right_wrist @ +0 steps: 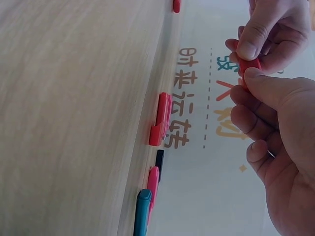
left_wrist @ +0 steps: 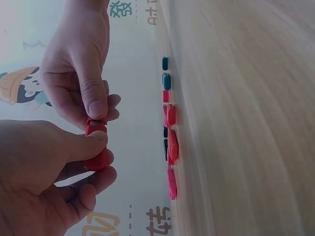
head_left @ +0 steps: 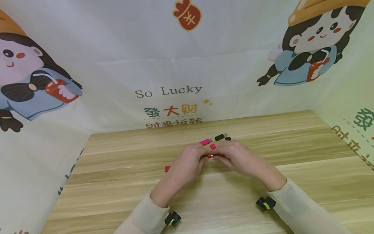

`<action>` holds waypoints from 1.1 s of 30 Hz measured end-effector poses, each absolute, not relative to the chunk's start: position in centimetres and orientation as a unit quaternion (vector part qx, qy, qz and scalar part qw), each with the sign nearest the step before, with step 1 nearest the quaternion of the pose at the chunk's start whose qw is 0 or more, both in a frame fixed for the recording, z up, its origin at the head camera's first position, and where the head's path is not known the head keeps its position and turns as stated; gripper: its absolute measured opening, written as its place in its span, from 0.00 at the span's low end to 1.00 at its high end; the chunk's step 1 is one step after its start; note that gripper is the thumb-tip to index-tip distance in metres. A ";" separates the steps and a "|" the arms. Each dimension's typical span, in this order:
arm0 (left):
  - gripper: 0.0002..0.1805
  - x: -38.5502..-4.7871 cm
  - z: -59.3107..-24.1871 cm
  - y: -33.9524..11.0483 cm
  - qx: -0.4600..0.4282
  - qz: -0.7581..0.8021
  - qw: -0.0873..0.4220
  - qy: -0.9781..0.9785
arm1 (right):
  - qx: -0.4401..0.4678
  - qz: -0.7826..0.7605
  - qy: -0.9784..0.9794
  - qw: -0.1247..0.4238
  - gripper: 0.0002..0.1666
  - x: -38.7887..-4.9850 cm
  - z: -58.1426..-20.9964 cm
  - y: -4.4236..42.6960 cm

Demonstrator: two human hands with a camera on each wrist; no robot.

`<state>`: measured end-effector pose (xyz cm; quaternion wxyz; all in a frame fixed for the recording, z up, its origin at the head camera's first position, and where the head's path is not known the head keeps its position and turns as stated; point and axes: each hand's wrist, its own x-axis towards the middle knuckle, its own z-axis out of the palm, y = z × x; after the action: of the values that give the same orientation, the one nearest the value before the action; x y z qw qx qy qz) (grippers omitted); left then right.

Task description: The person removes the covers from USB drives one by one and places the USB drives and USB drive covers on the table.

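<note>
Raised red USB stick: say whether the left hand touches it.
Touching: the left wrist view shows the left hand pinching the red stick, thumb across it.

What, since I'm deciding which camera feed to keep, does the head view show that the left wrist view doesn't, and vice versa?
Only the head view: the pale sleeves, black wrist devices and "So Lucky" lettering.
Only the left wrist view: the bodies of two teal pieces.
Both: the left hand and right hand pinching a red USB stick, plus pink pieces and black pieces on the table.
</note>
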<state>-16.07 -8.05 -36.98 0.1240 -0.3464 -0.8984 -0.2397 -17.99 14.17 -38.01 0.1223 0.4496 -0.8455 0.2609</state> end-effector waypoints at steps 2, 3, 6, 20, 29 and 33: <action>0.04 -16.1 -36.9 -8.1 -0.344 -0.240 0.123 -0.899 | 0.450 0.261 -0.845 0.123 0.07 -18.0 -38.0 14.2; 0.04 -16.1 -36.9 -8.1 -0.343 -0.241 0.121 -0.900 | 0.450 0.262 -0.845 0.122 0.07 -18.0 -38.0 14.2; 0.04 -16.1 -36.9 -8.1 -0.341 -0.240 0.119 -0.901 | 0.450 0.264 -0.845 0.121 0.07 -18.1 -37.9 14.2; 0.03 -16.3 -36.2 -8.3 -0.317 -0.227 0.108 -0.915 | 0.428 0.263 -0.856 0.122 0.11 -18.4 -37.4 14.7; 0.03 -16.3 -36.4 -8.4 -0.299 -0.223 0.101 -0.922 | 0.400 0.254 -0.875 0.101 0.10 -18.1 -36.9 15.1; 0.03 -16.2 -36.3 -8.4 -0.291 -0.233 0.099 -0.923 | 0.387 0.252 -0.881 0.102 0.11 -18.1 -36.8 15.3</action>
<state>-16.21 -8.40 -36.31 0.0990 -0.2912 -0.9227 -0.2326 -18.12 15.28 -36.78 0.1023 0.3873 -0.8810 0.2515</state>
